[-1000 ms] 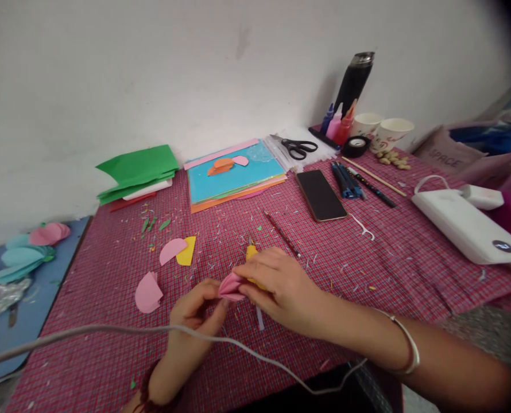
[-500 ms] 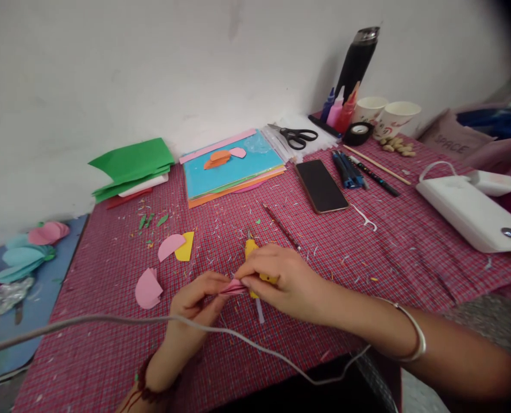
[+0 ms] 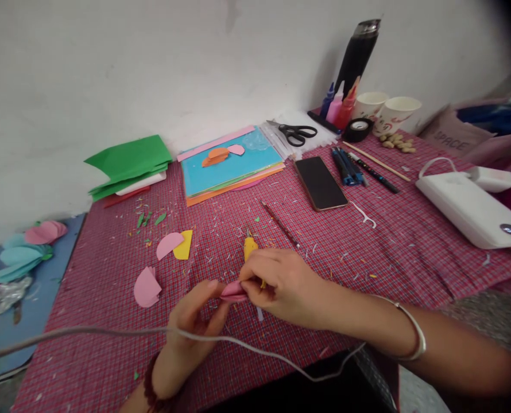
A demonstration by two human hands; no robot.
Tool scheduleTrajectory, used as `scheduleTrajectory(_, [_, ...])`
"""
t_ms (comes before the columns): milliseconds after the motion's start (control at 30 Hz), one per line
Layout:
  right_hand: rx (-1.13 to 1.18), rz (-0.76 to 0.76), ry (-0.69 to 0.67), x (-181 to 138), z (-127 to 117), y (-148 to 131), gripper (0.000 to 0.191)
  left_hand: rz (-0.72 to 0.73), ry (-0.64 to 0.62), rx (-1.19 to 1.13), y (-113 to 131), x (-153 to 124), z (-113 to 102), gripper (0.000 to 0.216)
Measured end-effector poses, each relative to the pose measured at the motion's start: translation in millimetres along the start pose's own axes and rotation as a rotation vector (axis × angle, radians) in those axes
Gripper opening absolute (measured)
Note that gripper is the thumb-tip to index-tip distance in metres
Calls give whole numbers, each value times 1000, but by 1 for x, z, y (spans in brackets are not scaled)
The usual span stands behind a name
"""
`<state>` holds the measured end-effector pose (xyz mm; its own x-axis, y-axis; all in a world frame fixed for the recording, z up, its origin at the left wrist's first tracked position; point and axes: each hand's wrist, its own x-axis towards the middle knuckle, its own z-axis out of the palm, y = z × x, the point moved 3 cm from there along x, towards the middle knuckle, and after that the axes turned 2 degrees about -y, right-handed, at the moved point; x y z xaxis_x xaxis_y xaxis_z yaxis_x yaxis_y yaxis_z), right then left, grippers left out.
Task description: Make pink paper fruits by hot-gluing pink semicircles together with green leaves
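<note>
A red checked cloth (image 3: 104,252) covers the table, strewn with tiny paper snips. At upper left lies a green paper stack (image 3: 128,160); right of it, a pile of coloured sheets (image 3: 221,178) topped with blue. Left of centre are pink half-circles (image 3: 147,288) and a yellow paper piece (image 3: 183,245). Mid-frame sit a pencil (image 3: 281,225) and what seems a yellow glue gun (image 3: 250,246), largely hidden. Rightward come a phone (image 3: 321,183), black tape (image 3: 359,129), paper cups (image 3: 397,115), peanuts (image 3: 397,142) and a white power bank (image 3: 475,212).
</note>
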<state>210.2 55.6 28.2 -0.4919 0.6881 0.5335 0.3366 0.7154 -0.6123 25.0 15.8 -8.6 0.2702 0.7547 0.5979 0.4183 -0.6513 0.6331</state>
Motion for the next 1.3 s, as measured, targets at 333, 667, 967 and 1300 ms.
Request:
scheduleTrajectory(333, [105,47,-13,0,-3,-3,13,95,-243,186,34,21,-9,38])
scheduleTrajectory(667, [127,96,-1,1,1,1,11,219,-272,243,40,19,-11,26])
scheduleTrajectory(967, [403,163,-62,1,-4,6,9,181,-261,255,44,17,-15,18])
scheduleTrajectory(1300, [306,-132,40,0,-18,-2,6,267,-193,331,27,0,-20,27])
